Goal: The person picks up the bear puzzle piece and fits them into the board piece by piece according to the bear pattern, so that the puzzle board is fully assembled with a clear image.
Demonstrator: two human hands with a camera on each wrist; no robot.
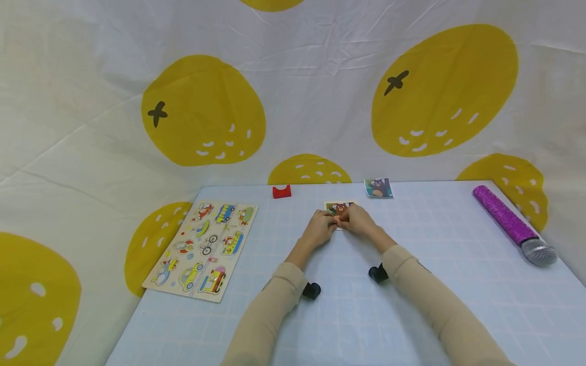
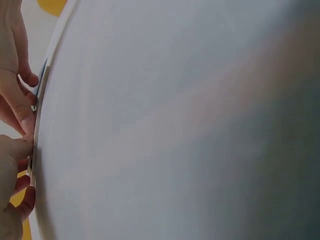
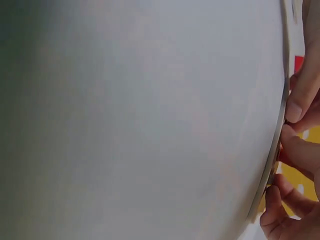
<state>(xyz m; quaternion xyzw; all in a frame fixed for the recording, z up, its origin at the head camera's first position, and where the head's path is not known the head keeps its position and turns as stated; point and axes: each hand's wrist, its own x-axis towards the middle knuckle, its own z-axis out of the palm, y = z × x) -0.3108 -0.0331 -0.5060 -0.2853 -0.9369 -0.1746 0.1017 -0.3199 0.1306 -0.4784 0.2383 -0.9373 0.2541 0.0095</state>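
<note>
A small bear picture puzzle (image 1: 340, 207) lies flat towards the back of the table, its lower part covered by fingers. My left hand (image 1: 319, 227) is at its left side, with curled fingertips holding it near the middle. From the right, my right hand (image 1: 359, 220) grips the same puzzle with bent fingers, its tips close against the left ones. In the left wrist view the puzzle's thin edge (image 2: 41, 95) shows under both hands. The right wrist view also shows that edge (image 3: 278, 132) beneath the fingertips. Single pieces under the fingers are hidden.
Behind the hands lie a card with a bear picture (image 1: 379, 188) and a red block with a curved notch (image 1: 281, 192). A wooden vehicle puzzle board (image 1: 201, 249) is at the left, a purple glittery microphone (image 1: 508, 216) at the right. A patterned cloth (image 1: 316, 112) hangs behind the table.
</note>
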